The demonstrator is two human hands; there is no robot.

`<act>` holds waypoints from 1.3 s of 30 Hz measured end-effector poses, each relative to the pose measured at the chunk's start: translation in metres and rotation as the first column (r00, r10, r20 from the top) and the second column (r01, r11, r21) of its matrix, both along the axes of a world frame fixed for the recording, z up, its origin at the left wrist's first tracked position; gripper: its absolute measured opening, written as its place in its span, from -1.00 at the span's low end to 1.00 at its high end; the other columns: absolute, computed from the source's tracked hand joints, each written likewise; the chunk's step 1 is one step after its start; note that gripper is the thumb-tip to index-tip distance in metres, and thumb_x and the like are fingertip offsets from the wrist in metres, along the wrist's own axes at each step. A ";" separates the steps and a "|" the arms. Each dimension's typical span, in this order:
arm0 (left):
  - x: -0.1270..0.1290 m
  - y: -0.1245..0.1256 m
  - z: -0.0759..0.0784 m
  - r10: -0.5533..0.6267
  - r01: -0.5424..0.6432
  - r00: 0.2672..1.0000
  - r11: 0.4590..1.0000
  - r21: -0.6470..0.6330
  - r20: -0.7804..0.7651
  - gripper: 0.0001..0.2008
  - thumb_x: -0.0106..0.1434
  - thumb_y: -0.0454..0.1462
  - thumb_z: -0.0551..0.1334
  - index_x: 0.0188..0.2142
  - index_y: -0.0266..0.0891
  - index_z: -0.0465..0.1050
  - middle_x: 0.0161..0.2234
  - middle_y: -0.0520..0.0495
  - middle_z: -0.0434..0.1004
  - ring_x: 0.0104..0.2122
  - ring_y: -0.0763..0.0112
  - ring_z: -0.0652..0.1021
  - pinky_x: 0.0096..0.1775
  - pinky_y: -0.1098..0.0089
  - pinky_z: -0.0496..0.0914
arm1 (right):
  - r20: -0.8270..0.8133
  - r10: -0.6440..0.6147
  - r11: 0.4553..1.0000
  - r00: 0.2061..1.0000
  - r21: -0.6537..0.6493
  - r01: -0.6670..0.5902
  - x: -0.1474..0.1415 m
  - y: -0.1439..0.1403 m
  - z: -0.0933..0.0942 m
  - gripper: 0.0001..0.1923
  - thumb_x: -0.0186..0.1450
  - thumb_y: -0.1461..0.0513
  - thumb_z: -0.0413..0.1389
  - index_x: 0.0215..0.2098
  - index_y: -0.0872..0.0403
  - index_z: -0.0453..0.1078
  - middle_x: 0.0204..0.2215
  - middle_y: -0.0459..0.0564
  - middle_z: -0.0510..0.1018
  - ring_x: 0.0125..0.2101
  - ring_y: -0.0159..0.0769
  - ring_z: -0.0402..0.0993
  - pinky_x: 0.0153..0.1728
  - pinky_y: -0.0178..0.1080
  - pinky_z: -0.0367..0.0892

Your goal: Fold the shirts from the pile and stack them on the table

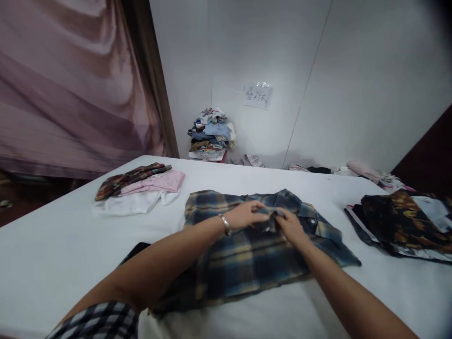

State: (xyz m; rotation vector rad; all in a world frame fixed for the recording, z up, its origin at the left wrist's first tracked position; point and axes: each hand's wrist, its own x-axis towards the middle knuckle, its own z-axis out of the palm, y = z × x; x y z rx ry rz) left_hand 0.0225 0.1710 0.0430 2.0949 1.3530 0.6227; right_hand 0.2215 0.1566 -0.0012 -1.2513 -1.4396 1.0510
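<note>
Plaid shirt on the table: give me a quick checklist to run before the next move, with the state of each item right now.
1. Both hands on the cloth: ok. The left hand and right hand pinch the plaid shirt near its middle front.
2. Shirt lying flat on the table: ok, though its near edge looks rumpled.
3. Collar at the far side: ok.
4. Buttons closed: cannot tell; the hands cover the front.
5. Space on the left: ok, the folded stack lies apart.
6. Space on the right: ok, the dark printed clothes do not touch the shirt.
</note>
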 end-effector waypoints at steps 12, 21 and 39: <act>-0.148 0.124 -0.055 0.405 -0.405 0.792 0.908 0.102 -0.458 -0.52 0.27 -0.22 0.07 0.18 -0.17 0.29 0.21 -0.22 0.33 0.17 0.13 0.36 0.13 0.16 0.25 | -0.458 -0.063 0.998 0.887 -0.021 0.060 0.041 0.141 0.144 -0.73 0.38 0.07 -0.04 -0.27 0.06 0.37 -0.30 0.04 0.59 -0.23 -0.23 0.57 -0.33 -0.24 0.49; -0.154 0.137 -0.062 0.385 -0.386 0.652 0.910 0.151 -0.654 -0.62 0.14 -0.34 0.11 -0.04 -0.23 0.48 -0.04 -0.29 0.55 0.02 0.10 0.49 0.03 0.14 0.27 | -0.410 -0.042 0.993 0.911 0.083 0.084 0.043 0.165 0.160 -0.89 0.22 0.17 0.12 -0.34 0.06 0.38 -0.30 -0.01 0.59 -0.19 -0.20 0.53 -0.19 -0.11 0.46; -0.176 0.027 -0.038 0.166 0.089 0.758 0.932 0.352 -0.630 -0.78 0.11 -0.41 0.04 -0.33 -0.21 0.43 -0.31 -0.13 0.52 -0.25 0.21 0.51 -0.15 0.26 0.31 | -0.166 -0.248 0.929 0.954 0.240 0.283 0.108 -0.065 0.111 -0.77 0.05 0.10 0.25 -0.31 -0.04 0.52 -0.42 -0.01 0.59 -0.47 -0.23 0.51 -0.50 -0.23 0.43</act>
